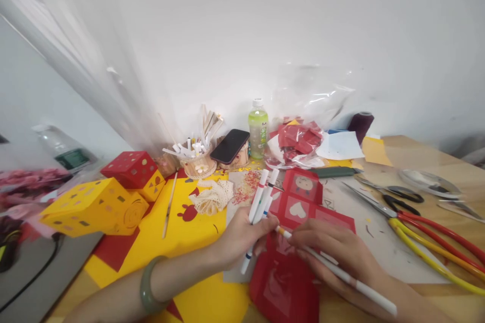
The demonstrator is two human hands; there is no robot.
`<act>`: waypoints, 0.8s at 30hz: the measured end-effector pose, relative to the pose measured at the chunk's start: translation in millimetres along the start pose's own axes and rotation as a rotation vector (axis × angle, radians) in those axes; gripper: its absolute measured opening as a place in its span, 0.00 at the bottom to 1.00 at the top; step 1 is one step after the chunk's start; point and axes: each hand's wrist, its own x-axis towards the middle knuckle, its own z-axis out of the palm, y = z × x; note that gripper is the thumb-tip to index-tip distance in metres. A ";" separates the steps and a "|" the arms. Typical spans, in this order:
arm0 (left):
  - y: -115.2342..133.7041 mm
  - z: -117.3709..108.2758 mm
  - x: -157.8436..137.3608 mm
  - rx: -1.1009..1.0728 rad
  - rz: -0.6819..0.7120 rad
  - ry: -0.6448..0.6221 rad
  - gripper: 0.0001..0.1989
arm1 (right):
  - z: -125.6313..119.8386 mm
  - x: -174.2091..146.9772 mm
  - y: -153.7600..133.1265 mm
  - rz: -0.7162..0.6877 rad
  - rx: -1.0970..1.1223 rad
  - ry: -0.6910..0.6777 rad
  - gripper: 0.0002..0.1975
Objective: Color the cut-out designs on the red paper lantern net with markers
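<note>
Left hand (pixel 242 237) grasping markers (pixel 257 197); right hand (pixel 337 247) grasping white pen (pixel 348 276); red paper (pixel 282 268) partly hidden

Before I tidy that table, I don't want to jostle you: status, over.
Left hand holding several white markers. Right hand gripping another marker. Red paper below, partly hidden. Large scissors off to the right.

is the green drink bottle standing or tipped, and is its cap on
Upright, capped: the bottle rises straight against the wall behind, its white cap seated on top.

Room above yellow paper (pixel 182 232) beside left hand (pixel 248 234); marker cup (pixel 191 167), bottle (pixel 258 133) block far side; shears (pixel 396 220) block right.
</note>
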 end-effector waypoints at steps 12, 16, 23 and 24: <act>8.7 2.4 -11.0 0.080 0.049 -0.098 0.20 | -1.3 0.7 1.4 0.360 0.268 -0.225 0.14; 8.3 2.3 -8.3 -0.042 0.034 -0.073 0.17 | 3.2 12.7 0.9 0.406 0.397 -0.159 0.15; 4.0 -14.0 8.2 -0.254 -0.172 -0.169 0.21 | 5.0 41.8 22.9 0.666 0.583 0.154 0.19; 3.4 -17.2 10.4 -0.293 -0.203 -0.182 0.21 | 2.5 44.3 26.5 0.683 0.574 0.206 0.20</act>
